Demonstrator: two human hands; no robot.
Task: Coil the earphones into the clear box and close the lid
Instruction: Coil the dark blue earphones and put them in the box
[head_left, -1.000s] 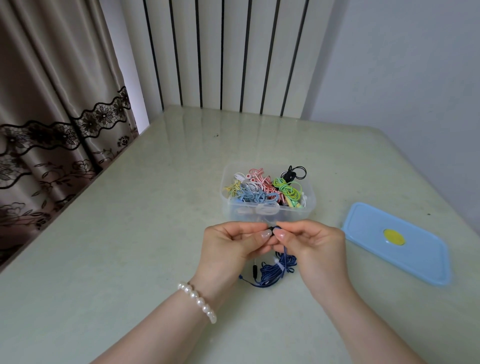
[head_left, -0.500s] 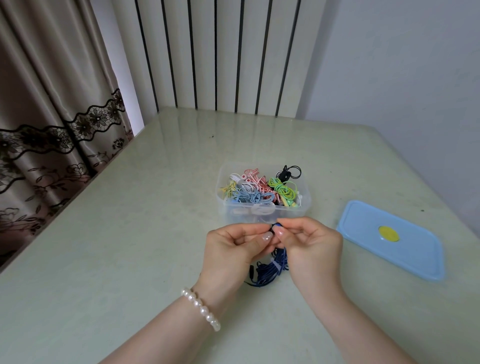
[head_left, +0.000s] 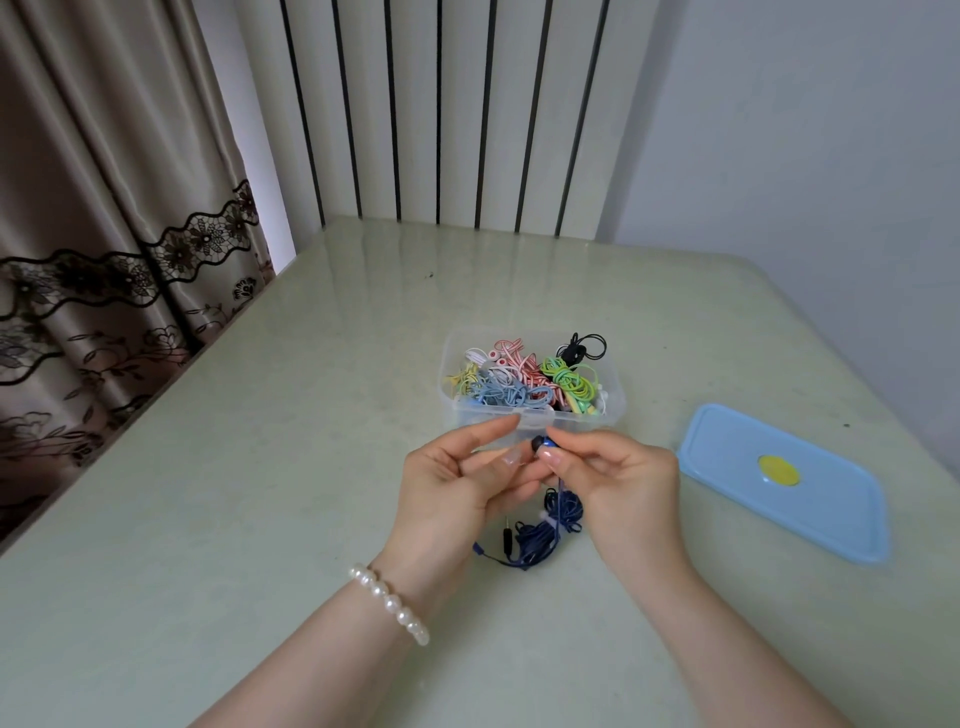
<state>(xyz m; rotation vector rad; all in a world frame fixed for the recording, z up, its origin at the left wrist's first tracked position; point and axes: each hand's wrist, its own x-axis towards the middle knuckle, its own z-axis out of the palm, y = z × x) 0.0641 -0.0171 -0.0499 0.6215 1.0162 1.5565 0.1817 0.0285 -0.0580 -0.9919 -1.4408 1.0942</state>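
Observation:
Dark blue earphones (head_left: 540, 535) lie in a loose tangle on the pale table, just in front of the clear box (head_left: 615, 410). My right hand (head_left: 618, 483) pinches an earbud of the dark blue pair between thumb and forefinger, its cord hanging down to the tangle. My left hand (head_left: 457, 483) is beside it, fingers spread, fingertips close to the earbud. The clear box holds several coiled earphones in white, pink, light blue, green, yellow and black. Its blue lid (head_left: 784, 478) with a yellow round mark lies flat to the right.
A pearl bracelet (head_left: 389, 603) is on my left wrist. A brown curtain (head_left: 104, 260) hangs along the table's left edge. White panels with dark stripes and a plain wall stand behind the table (head_left: 260, 467).
My left hand's fingers have spread apart from the pinch they shared with my right hand. The blue tangle has shifted slightly on the table.

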